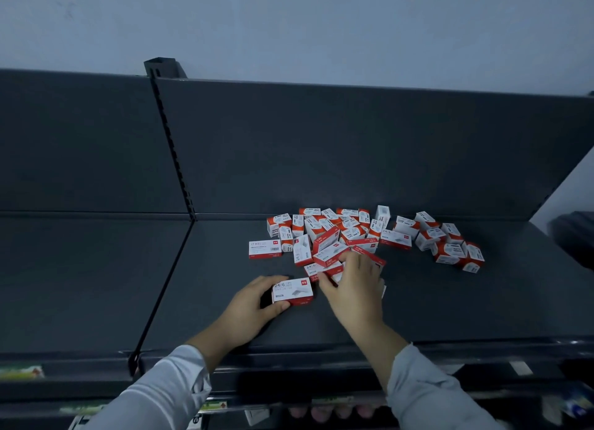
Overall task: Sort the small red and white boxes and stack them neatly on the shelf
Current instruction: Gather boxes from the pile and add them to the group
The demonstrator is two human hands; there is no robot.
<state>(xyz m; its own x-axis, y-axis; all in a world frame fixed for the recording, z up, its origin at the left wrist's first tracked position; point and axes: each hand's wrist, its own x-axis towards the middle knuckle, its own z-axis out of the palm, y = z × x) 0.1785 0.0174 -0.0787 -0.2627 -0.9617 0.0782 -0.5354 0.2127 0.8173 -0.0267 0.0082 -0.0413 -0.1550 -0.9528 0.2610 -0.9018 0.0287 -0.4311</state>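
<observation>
Left hand: your left hand [254,304] lies low on the shelf deck, palm turned right, wrist coming in from the lower left.
Left fingers: thumb on the near side and fingers curled round the far and left sides of a 24/6 staple box [293,290], gripping it.
Held box: it lies flat, label up, on the dark shelf [450,307], just left of your right hand and near the front of the pile.
Right hand: your right hand [353,288] reaches forward, back of the hand up, over the near edge of the pile of boxes [347,233].
Right fingers: bent down onto the flat red and white boxes there, thumb out to the left along their near edge; you cannot tell whether they have closed on one.
Pile: loose and unsorted at the back of the deck, against the back panel [353,146], with some boxes flat and some on end.
Lone box: one flat box [265,249] lies just left of the pile.
Right cluster: a smaller group of boxes [450,243] lies to the right of the pile.
Sleeves: light grey, left sleeve [167,384] and right sleeve [427,388], ending at the wrists.
</observation>
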